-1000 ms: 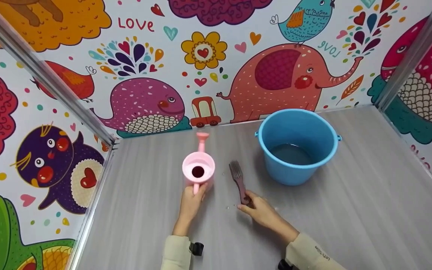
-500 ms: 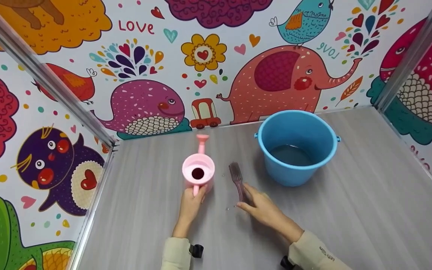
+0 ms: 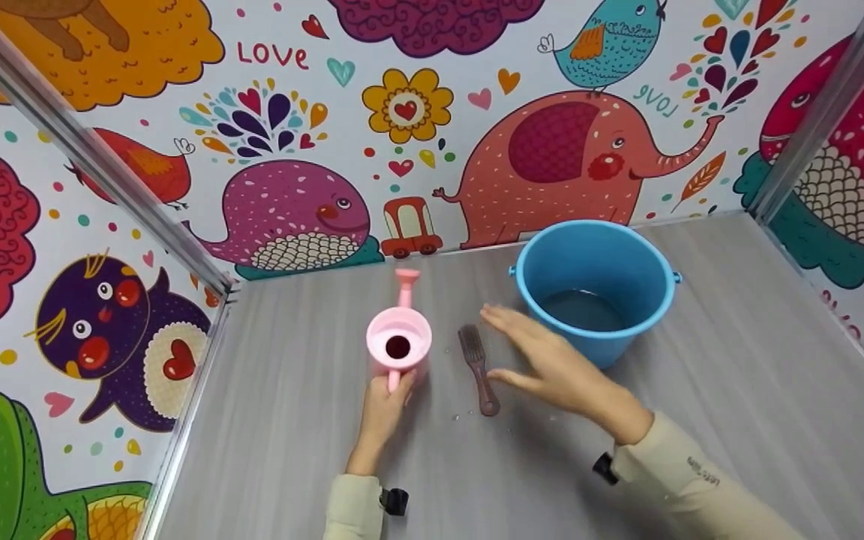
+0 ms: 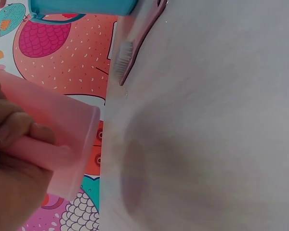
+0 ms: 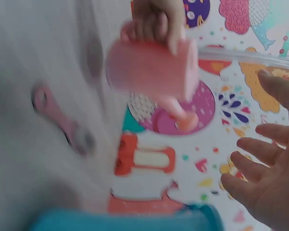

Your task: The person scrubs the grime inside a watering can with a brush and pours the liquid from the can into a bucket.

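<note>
My left hand grips the handle of a pink watering can, its spout pointing to the back wall. The left wrist view shows the can's base raised off the table, with a shadow below. A brush with a brownish-pink handle lies on the table right of the can; its pale bristles show in the left wrist view. My right hand is above the table between the brush and the blue bucket. Its fingers are spread and hold nothing, as the right wrist view confirms.
The bucket stands at the back right with a little liquid in its bottom. Small water drops dot the grey table around the brush. Printed cartoon walls with metal corner rails enclose the table's back and sides.
My right hand has let go of the brush, leaving it on the table, and moved up and right toward the bucket with its fingers spread. The left hand and watering can stay nearly still.
</note>
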`<action>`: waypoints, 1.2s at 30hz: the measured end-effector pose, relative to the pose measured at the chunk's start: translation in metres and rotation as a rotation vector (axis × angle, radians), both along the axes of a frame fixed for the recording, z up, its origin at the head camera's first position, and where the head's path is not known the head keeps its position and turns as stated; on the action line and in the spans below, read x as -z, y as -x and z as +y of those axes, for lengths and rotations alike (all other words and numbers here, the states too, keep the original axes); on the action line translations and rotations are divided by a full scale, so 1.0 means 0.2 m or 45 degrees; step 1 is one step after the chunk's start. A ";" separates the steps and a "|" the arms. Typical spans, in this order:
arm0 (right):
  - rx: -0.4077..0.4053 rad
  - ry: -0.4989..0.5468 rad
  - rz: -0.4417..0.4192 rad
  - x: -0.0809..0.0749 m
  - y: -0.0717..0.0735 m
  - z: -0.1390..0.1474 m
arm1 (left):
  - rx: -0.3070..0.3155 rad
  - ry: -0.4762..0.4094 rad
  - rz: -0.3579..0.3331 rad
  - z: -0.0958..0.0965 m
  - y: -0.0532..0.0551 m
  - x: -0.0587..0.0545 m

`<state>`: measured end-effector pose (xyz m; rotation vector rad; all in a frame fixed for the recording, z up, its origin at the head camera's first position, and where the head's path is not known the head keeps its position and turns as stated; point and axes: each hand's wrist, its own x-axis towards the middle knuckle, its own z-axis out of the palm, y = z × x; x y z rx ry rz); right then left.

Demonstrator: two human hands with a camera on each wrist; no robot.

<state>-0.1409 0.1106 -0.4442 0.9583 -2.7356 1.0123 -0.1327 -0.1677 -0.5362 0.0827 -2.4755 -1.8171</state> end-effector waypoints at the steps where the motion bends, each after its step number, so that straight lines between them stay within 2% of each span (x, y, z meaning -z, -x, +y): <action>1: 0.004 -0.025 0.039 -0.02 0.02 0.03 | 0.004 -0.005 0.006 0.00 0.00 0.01; 6: 0.048 -0.136 0.221 -0.08 0.09 0.19 | 0.052 -0.033 0.099 -0.01 0.00 0.05; 8: 0.072 -0.175 0.250 -0.09 0.12 0.25 | 0.059 -0.022 0.160 -0.01 0.00 0.05; 10: 0.094 -0.203 0.261 -0.10 0.14 0.32 | 0.060 -0.011 0.183 0.00 -0.01 0.06; 14: 0.147 -0.216 0.232 -0.09 0.17 0.46 | 0.068 -0.002 0.149 0.00 0.00 0.04; 16: 0.172 -0.211 0.212 -0.09 0.19 0.52 | 0.069 -0.003 0.089 0.01 0.01 0.02; 17: 0.188 -0.214 0.204 -0.08 0.19 0.55 | 0.076 -0.002 0.078 0.02 0.00 -0.01; 18: 0.203 -0.218 0.193 -0.08 0.20 0.58 | 0.078 0.002 0.068 0.02 0.01 -0.02; 21: 0.248 -0.231 0.145 -0.07 0.20 0.66 | 0.092 0.002 0.053 0.05 -0.01 -0.11; 23: 0.277 -0.235 0.096 -0.07 0.21 0.71 | 0.109 0.010 0.067 0.07 -0.03 -0.19; 26: 0.323 -0.237 0.002 -0.07 0.21 0.77 | 0.133 0.038 0.084 0.09 -0.03 -0.25; 28: 0.349 -0.237 -0.052 -0.06 0.21 0.81 | 0.140 0.069 0.102 0.11 -0.02 -0.26; 34: 0.407 -0.188 -0.169 -0.04 0.21 0.88 | 0.127 0.204 0.170 0.14 0.10 -0.19; 36: 0.418 -0.189 -0.198 -0.03 0.21 0.89 | 0.147 0.207 0.210 0.15 0.13 -0.19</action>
